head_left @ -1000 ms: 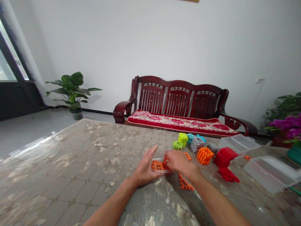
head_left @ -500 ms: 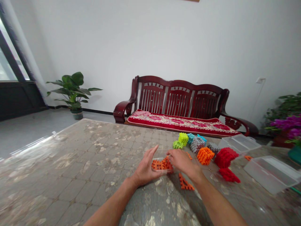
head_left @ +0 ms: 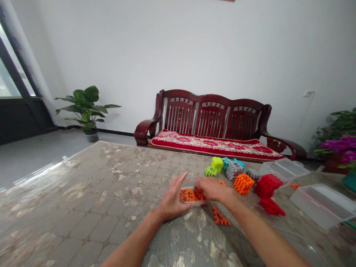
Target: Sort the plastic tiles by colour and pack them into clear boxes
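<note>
The clear shallow container [head_left: 194,203] sits on the cloth-covered table [head_left: 133,193], well in from the far left corner and short of the far edge, with its long axis running left to right between the two hands. The left hand [head_left: 171,198] is at its left end, fingers extended and not curled, palm side facing the container. The right hand [head_left: 210,188] is over its right end, fingers bent downward at the orange lattice pieces [head_left: 189,194] inside; the fingertips are blurred, so whether a piece is gripped cannot be determined. The right hand is the nearer to the loose stock. An orange triangular piece [head_left: 216,217] lies flat outside the container, on the wearer's side of the right hand and just left of the right forearm [head_left: 241,215]; its sloping side runs from upper left to lower right. A smaller orange part [head_left: 223,182] shows just beyond the right wrist, and an orange cube [head_left: 243,184] stands farther right, apart from the hand.
</note>
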